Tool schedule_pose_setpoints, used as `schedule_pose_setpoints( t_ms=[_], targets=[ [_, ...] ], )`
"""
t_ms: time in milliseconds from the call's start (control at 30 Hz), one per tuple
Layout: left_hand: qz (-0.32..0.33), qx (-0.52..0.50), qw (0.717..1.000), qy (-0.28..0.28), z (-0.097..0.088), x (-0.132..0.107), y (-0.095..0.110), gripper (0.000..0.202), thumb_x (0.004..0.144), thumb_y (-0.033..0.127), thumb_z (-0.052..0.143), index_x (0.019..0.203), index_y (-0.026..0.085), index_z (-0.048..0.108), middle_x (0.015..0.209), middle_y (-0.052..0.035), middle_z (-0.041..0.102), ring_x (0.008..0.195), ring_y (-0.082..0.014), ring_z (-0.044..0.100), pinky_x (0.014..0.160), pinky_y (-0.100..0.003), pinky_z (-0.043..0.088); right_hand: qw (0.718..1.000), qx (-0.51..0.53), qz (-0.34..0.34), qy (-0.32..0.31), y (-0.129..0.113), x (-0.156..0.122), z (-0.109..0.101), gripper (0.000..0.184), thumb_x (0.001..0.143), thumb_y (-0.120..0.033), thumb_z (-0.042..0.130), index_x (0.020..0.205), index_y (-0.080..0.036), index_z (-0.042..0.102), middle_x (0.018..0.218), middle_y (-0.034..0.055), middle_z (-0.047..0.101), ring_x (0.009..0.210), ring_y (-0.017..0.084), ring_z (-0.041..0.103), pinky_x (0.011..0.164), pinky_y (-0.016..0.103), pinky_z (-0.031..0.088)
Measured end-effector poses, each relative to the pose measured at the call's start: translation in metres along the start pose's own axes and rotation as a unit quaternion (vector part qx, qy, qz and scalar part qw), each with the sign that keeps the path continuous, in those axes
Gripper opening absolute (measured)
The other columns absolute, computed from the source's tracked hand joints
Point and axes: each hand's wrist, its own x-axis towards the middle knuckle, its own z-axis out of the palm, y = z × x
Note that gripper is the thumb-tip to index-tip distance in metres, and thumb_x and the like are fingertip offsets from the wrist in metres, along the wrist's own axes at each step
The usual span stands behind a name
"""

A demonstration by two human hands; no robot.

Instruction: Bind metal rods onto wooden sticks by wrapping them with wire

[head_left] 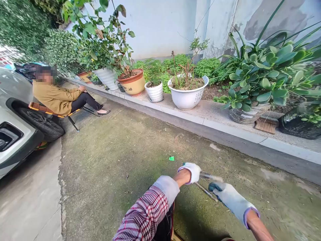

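So the left hand [192, 172], in a white glove, looks curled tight around a grey bar [207, 176], whose far end is a blur between both hands. Right hand [232, 200], also gloved, is just beside that end, and I honestly can't tell if it's gripping anything, fingers are hidden. There's a thin rod [206, 191] slanting just below the bar, no idea what holds it. All this is above the mossy ground [107, 167], well out from the ledge [187, 116]. Little green scrap [171, 158] on the ground near the left hand. White bowl-shaped pot [187, 95] sits by the ledge's front edge, and a seated person [54, 95] is over by the car [15, 100].
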Motion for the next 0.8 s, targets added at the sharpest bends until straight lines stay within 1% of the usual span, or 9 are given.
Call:
schedule_pose_setpoints(
  t_ms=[67, 167, 300, 367, 400, 500, 567, 700, 800],
  targets=[
    [0.005, 0.062, 0.996, -0.064, 0.01, 0.001, -0.001, 0.009, 0.07, 0.009, 0.068, 0.077, 0.009, 0.074, 0.074, -0.018, 0.07, 0.086, -0.0376, 0.07, 0.082, -0.053, 0.055, 0.999, -0.047, -0.017, 0.001, 0.007, 0.0, -0.005, 0.024, 0.072, -0.042, 0.053, 0.065, -0.023, 0.067, 0.063, 0.0024, 0.066, 0.061, 0.02, 0.058, 0.058, 0.03, 0.045],
    [0.068, 0.073, 0.981, -0.164, 0.023, -0.001, 0.007, 0.01, 0.069, 0.013, 0.068, 0.077, 0.015, 0.075, 0.06, -0.0074, 0.065, 0.062, -0.0279, 0.066, 0.065, -0.043, 0.055, 0.998, -0.039, 0.02, 0.055, 0.03, 0.002, -0.032, 0.022, 0.07, -0.039, 0.054, 0.073, -0.026, 0.071, 0.073, 0.0019, 0.074, 0.068, 0.023, 0.064, 0.067, 0.032, 0.05],
    [0.17, -0.155, 0.937, -0.262, 0.016, -0.006, 0.019, 0.024, 0.072, 0.02, 0.071, 0.095, 0.021, 0.073, 0.072, 0.0015, 0.065, 0.06, -0.0141, 0.059, 0.056, -0.026, 0.051, 0.992, 0.058, 0.083, 0.076, 0.045, 0.004, -0.058, 0.024, 0.064, -0.039, 0.058, 0.076, -0.025, 0.073, 0.079, 0.0046, 0.076, 0.062, 0.022, 0.063, 0.059, 0.031, 0.049],
    [0.177, -0.27, 0.916, -0.238, 0.006, -0.005, 0.018, 0.03, 0.075, 0.022, 0.07, 0.105, 0.02, 0.071, 0.088, 0.0001, 0.068, 0.069, -0.0115, 0.062, 0.061, -0.023, 0.054, 0.992, 0.085, 0.069, 0.059, 0.036, 0.004, -0.053, 0.025, 0.065, -0.042, 0.059, 0.074, -0.023, 0.072, 0.064, 0.0035, 0.067, 0.055, 0.02, 0.056, 0.053, 0.03, 0.045],
    [0.169, -0.274, 0.926, -0.197, 0.002, -0.004, 0.016, 0.033, 0.08, 0.025, 0.067, 0.112, 0.019, 0.069, 0.094, -0.0011, 0.068, 0.071, -0.0107, 0.063, 0.063, -0.022, 0.055, 0.992, 0.093, 0.062, 0.053, 0.029, 0.004, -0.046, 0.026, 0.065, -0.044, 0.059, 0.073, -0.022, 0.071, 0.057, 0.002, 0.061, 0.052, 0.019, 0.052, 0.052, 0.03, 0.043],
    [0.098, -0.114, 0.988, -0.041, -0.004, 0.005, 0.003, 0.042, 0.092, 0.037, 0.05, 0.129, 0.02, 0.06, 0.104, -0.0059, 0.069, 0.074, -0.0133, 0.065, 0.063, -0.025, 0.056, 0.993, 0.108, 0.027, 0.031, 0.007, 0.004, -0.019, 0.028, 0.066, -0.044, 0.054, 0.073, -0.021, 0.069, 0.052, -0.0008, 0.053, 0.05, 0.016, 0.046, 0.052, 0.029, 0.04],
    [0.051, 0.009, 0.999, -0.006, 0.001, 0.012, -0.006, 0.041, 0.091, 0.04, 0.049, 0.122, 0.018, 0.064, 0.099, -0.0104, 0.07, 0.077, -0.0213, 0.068, 0.063, -0.033, 0.057, 0.996, 0.089, 0.017, 0.01, 0.001, 0.004, -0.007, 0.026, 0.066, -0.043, 0.053, 0.071, -0.022, 0.068, 0.053, -0.001, 0.053, 0.05, 0.016, 0.047, 0.052, 0.029, 0.04],
    [0.035, 0.125, 0.989, -0.064, 0.023, 0.018, -0.005, 0.008, 0.066, 0.017, 0.07, 0.073, 0.014, 0.067, 0.074, -0.0133, 0.068, 0.077, -0.0342, 0.069, 0.07, -0.045, 0.056, 0.999, 0.016, 0.029, 0.019, 0.019, 0.003, -0.019, 0.026, 0.067, -0.043, 0.054, 0.071, -0.024, 0.071, 0.058, 0.0007, 0.062, 0.054, 0.019, 0.054, 0.054, 0.03, 0.043],
    [0.087, 0.139, 0.974, -0.158, 0.03, 0.008, 0.006, 0.015, 0.059, 0.013, 0.074, 0.059, 0.018, 0.059, 0.057, -0.0046, 0.061, 0.062, -0.0263, 0.065, 0.064, -0.039, 0.054, 0.997, 0.002, 0.024, 0.072, 0.04, 0.0, -0.048, 0.029, 0.067, -0.043, 0.053, 0.073, -0.024, 0.074, 0.073, 0.0019, 0.073, 0.064, 0.021, 0.062, 0.063, 0.031, 0.05]
  ],
)
